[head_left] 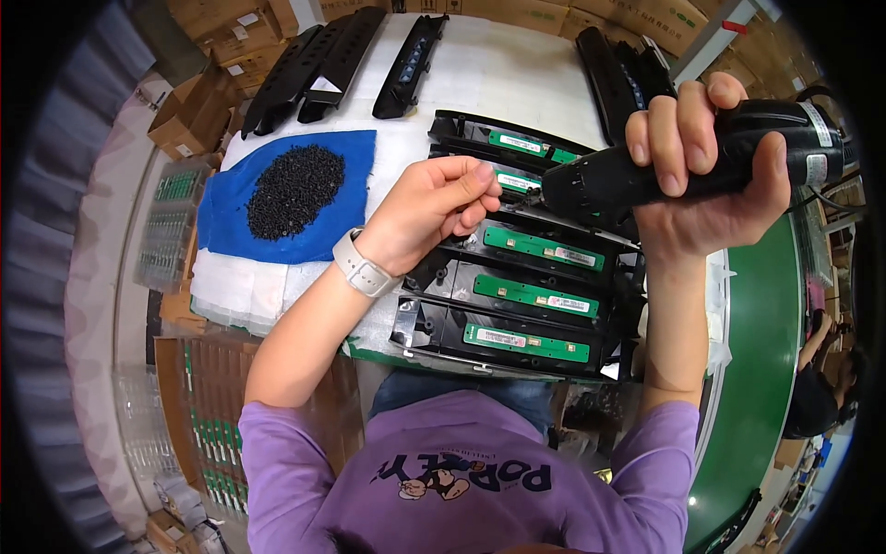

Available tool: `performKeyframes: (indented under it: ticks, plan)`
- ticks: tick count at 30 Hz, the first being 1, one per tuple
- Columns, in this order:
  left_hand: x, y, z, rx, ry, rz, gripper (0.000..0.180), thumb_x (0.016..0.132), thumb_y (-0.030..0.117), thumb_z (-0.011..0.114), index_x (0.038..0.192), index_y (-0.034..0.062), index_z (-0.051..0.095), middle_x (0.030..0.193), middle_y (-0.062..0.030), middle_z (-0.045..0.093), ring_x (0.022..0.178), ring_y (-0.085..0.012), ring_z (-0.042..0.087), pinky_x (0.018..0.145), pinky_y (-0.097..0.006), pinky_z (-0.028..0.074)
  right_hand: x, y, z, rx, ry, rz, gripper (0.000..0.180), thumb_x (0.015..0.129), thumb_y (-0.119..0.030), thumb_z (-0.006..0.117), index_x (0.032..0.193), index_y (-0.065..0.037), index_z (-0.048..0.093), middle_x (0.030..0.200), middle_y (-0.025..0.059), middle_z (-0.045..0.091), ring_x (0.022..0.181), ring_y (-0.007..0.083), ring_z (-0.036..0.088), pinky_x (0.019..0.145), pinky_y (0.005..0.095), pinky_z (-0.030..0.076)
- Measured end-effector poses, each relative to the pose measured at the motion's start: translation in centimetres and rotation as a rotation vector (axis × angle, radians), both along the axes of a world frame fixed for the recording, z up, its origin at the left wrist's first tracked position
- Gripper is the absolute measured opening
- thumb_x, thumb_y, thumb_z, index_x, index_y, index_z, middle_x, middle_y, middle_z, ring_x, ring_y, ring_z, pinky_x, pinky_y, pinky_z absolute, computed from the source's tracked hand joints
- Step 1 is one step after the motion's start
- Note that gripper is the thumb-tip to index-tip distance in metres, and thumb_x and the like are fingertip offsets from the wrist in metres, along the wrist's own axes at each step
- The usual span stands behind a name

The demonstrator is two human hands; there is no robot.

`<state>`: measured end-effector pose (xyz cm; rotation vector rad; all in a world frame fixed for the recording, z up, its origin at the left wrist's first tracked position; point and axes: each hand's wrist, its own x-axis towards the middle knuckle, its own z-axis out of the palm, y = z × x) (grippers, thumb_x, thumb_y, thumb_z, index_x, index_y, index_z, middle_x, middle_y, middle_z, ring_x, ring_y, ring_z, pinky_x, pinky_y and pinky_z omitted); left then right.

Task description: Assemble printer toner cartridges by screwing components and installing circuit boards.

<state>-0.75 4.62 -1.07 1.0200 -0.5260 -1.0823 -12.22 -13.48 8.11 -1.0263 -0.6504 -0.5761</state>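
My right hand (711, 175) grips a black electric screwdriver (683, 166), held level with its tip pointing left. My left hand (434, 212) is pinched shut right at that tip; whatever is between the fingertips is too small to see. Under both hands lies a row of black plastic housings (517, 305), each carrying a green circuit board (535, 295).
A blue cloth (221, 212) at the left holds a heap of small black screws (295, 189). More black housings (323, 60) lie at the table's far side. Cardboard boxes (194, 111) stand around. A green conveyor belt (766, 369) runs on the right, another person (821, 379) beside it.
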Motion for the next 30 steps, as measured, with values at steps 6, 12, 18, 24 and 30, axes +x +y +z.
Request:
performKeyframes:
  ticks: [6, 12, 18, 24, 30]
  plan:
    - [0.1, 0.4, 0.3, 0.015, -0.022, -0.018, 0.022, 0.093, 0.022, 0.056, 0.095, 0.0000, 0.062, 0.076, -0.0012, 0.060, 0.058, -0.0039, 0.047, 0.053, -0.017, 0.038, -0.2, 0.2, 0.0, -0.057, -0.028, -0.021, 0.044, 0.085, -0.043, 0.051, 0.108, -0.005, 0.052, 0.067, -0.0013, 0.044, 0.053, 0.0110, 0.042, 0.063, 0.0294, 0.036]
    - [-0.5, 0.3, 0.9, -0.026, -0.027, 0.008, 0.020, 0.087, 0.012, 0.062, 0.101, -0.0032, 0.064, 0.084, -0.0074, 0.066, 0.069, -0.0088, 0.062, 0.062, -0.018, 0.050, -0.2, -0.2, 0.0, -0.073, -0.047, -0.034, 0.045, 0.086, -0.044, 0.049, 0.109, -0.005, 0.053, 0.068, -0.0014, 0.044, 0.054, 0.0110, 0.042, 0.064, 0.0298, 0.036]
    - [-0.4, 0.6, 0.9, -0.008, -0.066, -0.037, 0.020, 0.082, 0.007, 0.067, 0.099, -0.0026, 0.064, 0.084, -0.0095, 0.067, 0.071, -0.0134, 0.066, 0.065, -0.021, 0.052, -0.1, 0.1, -0.3, -0.027, -0.028, -0.009, 0.045, 0.086, -0.044, 0.047, 0.110, -0.006, 0.052, 0.068, -0.0014, 0.045, 0.055, 0.0112, 0.042, 0.064, 0.0298, 0.036]
    - [-0.5, 0.5, 0.9, 0.001, -0.139, -0.018, 0.019, 0.080, 0.005, 0.069, 0.097, -0.0028, 0.064, 0.083, -0.0097, 0.067, 0.072, -0.0146, 0.066, 0.066, -0.022, 0.053, -0.1, 0.3, -0.3, -0.006, 0.004, 0.007, 0.043, 0.086, -0.043, 0.047, 0.107, -0.006, 0.053, 0.067, -0.0015, 0.044, 0.054, 0.0110, 0.042, 0.064, 0.0297, 0.036]
    - [-0.5, 0.5, 0.9, -0.009, -0.193, -0.009, 0.018, 0.079, 0.003, 0.069, 0.095, -0.0032, 0.064, 0.082, -0.0098, 0.066, 0.073, -0.0155, 0.066, 0.068, -0.023, 0.053, -0.3, 0.9, -0.1, 0.074, 0.076, -0.079, 0.040, 0.086, -0.040, 0.048, 0.104, -0.005, 0.054, 0.067, -0.0014, 0.044, 0.054, 0.0110, 0.041, 0.064, 0.0294, 0.035]
